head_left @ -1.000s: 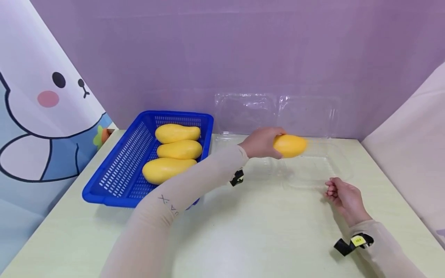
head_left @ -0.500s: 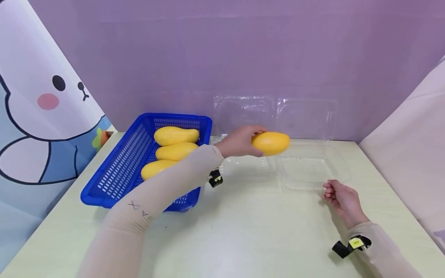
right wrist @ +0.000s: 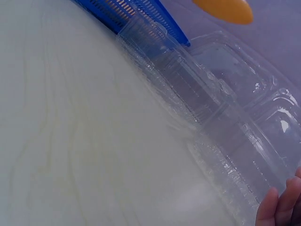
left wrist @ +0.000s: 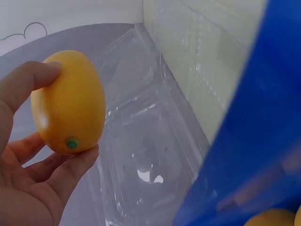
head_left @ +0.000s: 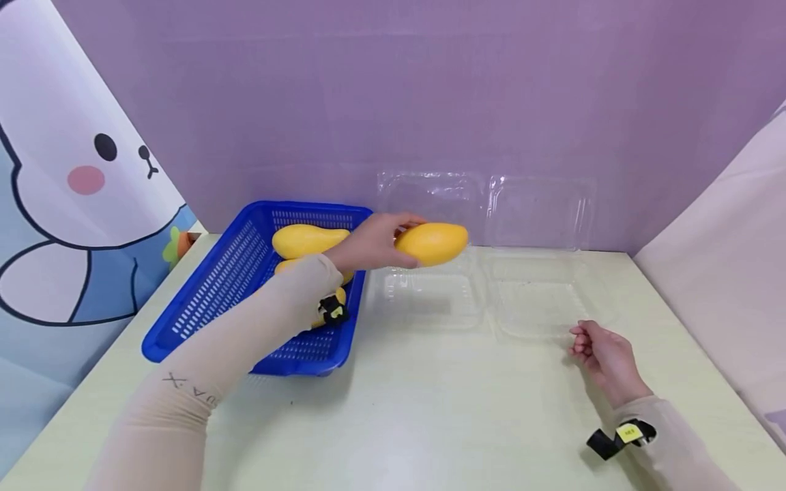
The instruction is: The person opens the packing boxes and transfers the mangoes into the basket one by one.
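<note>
My left hand (head_left: 371, 244) grips a yellow mango (head_left: 437, 243) in the air, over the left of two clear plastic clamshell boxes (head_left: 430, 300). In the left wrist view the thumb lies on the mango (left wrist: 70, 101) from above and the fingers support it from below; a small green stem spot shows. My right hand (head_left: 608, 358) rests on the table by the near corner of the right clamshell box (head_left: 540, 326). Its fingers are loosely curled, and I see nothing in them. A blue basket (head_left: 205, 286) at left holds yellow mangoes (head_left: 307, 240), partly hidden by my left forearm.
Both boxes stand with their transparent lids (head_left: 540, 211) raised against the purple backdrop (head_left: 399, 88). The pale table (head_left: 430, 409) stretches between my arms. A cartoon cloth (head_left: 55, 225) hangs at left and a pale cloth (head_left: 724, 273) at right.
My left hand has moved leftward with the mango, from above the right box to the left one, and its forearm now covers more of the basket. My right hand stays in place.
</note>
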`<state>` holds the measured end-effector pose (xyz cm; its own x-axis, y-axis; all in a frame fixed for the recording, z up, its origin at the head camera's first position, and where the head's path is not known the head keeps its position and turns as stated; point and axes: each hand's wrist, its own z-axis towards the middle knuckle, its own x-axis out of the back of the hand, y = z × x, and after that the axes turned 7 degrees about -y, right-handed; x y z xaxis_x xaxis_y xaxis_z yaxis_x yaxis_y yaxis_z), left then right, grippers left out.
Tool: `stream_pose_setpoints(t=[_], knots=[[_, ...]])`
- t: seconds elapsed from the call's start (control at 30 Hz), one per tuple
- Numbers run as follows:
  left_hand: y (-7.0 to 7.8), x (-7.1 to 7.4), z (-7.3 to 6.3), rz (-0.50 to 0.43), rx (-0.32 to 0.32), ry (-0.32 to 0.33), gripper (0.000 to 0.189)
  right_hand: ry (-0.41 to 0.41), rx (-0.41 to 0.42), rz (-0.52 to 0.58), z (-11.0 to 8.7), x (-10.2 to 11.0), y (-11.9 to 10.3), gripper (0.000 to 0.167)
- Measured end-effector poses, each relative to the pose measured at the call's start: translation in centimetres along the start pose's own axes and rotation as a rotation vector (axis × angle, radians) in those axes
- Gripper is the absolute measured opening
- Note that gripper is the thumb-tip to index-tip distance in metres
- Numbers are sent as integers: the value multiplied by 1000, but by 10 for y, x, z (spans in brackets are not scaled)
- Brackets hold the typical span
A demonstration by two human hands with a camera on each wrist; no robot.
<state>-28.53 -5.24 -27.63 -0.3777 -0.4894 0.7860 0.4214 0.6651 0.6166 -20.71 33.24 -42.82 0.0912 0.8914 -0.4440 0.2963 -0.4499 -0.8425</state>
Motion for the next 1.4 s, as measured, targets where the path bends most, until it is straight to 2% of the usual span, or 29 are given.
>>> stream_pose_setpoints(t=[0.2,0.4,0.5,0.7,0.87,1.17,1.4], knots=[[-18,16,-13,-1,-18,34,62,-13,12,9,1,1,0,34],[-37,29,-27,36,-2,52,61,-18,18,1,1,1,1,36],[-42,35,-35,40,24,48,62,-17,21,-2,2,2,0,36],[-55,44,-48,26,115,36,63,-12,10,-1,2,2,1,36],[-69,50,-55,27,139,53,64,-14,17,6,3,1,-1,34],[-96,58,-70,24,194,9,64,-9,14,-12,4,1,-1,37],[-109,66,-83,42,232,-52,66,-19,29,0,3,1,0,37]])
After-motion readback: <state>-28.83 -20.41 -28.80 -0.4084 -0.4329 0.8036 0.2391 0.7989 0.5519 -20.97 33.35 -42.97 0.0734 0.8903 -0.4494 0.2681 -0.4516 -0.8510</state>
